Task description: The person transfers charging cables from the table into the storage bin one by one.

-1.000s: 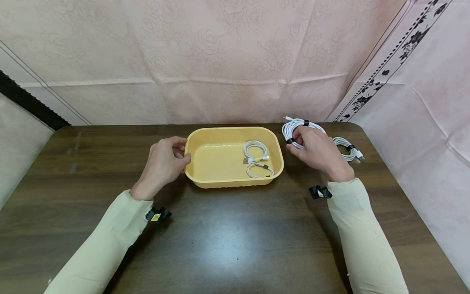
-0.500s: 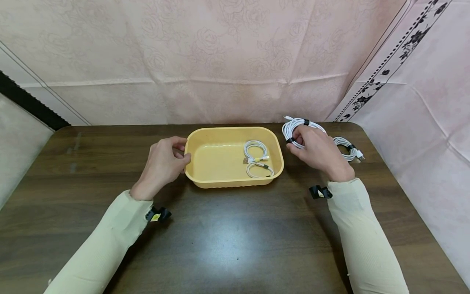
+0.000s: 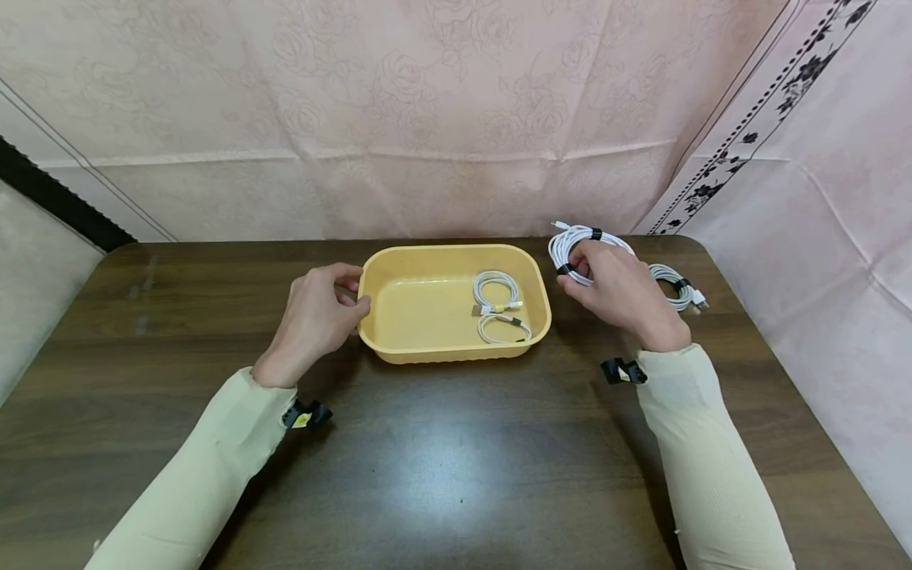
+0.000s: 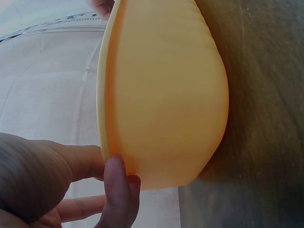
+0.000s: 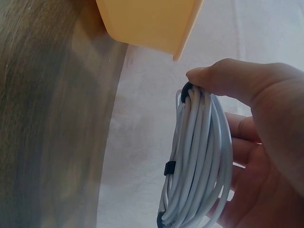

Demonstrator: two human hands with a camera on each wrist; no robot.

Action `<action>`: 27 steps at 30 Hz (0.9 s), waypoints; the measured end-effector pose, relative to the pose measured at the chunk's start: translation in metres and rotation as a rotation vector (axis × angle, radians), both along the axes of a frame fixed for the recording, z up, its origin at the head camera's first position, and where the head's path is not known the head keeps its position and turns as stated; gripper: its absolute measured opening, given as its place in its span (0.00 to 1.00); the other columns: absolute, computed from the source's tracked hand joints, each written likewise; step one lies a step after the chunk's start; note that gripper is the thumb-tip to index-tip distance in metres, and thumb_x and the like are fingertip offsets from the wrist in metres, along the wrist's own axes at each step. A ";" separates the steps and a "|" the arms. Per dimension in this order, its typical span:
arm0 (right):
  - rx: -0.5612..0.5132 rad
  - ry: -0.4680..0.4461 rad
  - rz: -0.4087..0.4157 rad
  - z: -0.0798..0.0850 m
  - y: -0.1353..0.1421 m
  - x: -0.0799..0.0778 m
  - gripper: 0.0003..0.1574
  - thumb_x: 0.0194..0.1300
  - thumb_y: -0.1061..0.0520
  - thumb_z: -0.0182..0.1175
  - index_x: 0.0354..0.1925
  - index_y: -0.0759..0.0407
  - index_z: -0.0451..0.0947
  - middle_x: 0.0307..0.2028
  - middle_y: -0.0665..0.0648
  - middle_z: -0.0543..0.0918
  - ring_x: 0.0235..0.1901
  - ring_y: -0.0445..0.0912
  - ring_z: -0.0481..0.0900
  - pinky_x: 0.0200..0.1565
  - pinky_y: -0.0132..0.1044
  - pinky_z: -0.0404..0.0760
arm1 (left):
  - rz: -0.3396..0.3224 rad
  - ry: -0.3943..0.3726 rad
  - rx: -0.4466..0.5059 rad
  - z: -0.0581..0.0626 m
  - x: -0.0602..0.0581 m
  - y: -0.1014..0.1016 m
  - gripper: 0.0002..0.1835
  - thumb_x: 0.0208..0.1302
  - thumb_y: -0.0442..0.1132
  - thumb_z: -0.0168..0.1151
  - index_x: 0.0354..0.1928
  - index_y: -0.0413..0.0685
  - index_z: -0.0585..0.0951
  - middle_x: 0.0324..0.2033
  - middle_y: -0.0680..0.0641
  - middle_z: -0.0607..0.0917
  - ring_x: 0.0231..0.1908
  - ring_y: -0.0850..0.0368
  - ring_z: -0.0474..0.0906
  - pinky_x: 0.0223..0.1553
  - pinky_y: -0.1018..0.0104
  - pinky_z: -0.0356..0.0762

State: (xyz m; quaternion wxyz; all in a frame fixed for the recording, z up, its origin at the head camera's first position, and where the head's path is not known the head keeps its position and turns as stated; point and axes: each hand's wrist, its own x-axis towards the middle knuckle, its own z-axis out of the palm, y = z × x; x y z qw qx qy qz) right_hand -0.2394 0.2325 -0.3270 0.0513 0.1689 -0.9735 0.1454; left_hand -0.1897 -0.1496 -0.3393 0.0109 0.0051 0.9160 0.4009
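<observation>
right-hand grip [image 3: 621, 293] on a thick white cable coil [image 5: 197, 152], black bands [image 5: 170, 168] around it

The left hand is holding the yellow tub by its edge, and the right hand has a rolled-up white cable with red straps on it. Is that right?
Not quite: the straps are black, not red, as the right wrist view shows. The left hand does hold the yellow tub by its edge, and the right hand has the rolled-up white cable.

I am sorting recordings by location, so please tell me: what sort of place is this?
Probably an indoor tabletop workspace, perhaps at home: a brown table, a pale flower-patterned covering behind it, and a yellow tray. Which room, I cannot tell.
</observation>
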 end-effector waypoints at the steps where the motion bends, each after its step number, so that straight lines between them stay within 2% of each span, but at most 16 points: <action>1: -0.001 0.004 0.002 0.000 0.000 0.000 0.13 0.68 0.50 0.64 0.41 0.58 0.78 0.32 0.57 0.78 0.35 0.50 0.74 0.36 0.44 0.70 | 0.000 -0.001 0.000 0.000 0.000 0.000 0.25 0.66 0.33 0.63 0.65 0.37 0.76 0.47 0.39 0.82 0.38 0.48 0.86 0.26 0.68 0.85; 27: -0.016 0.024 0.010 0.003 -0.002 0.003 0.13 0.68 0.50 0.64 0.43 0.58 0.78 0.34 0.56 0.79 0.36 0.50 0.75 0.36 0.44 0.71 | -0.008 0.009 0.003 0.000 0.001 -0.001 0.25 0.66 0.34 0.63 0.65 0.37 0.77 0.47 0.38 0.83 0.38 0.49 0.86 0.25 0.70 0.83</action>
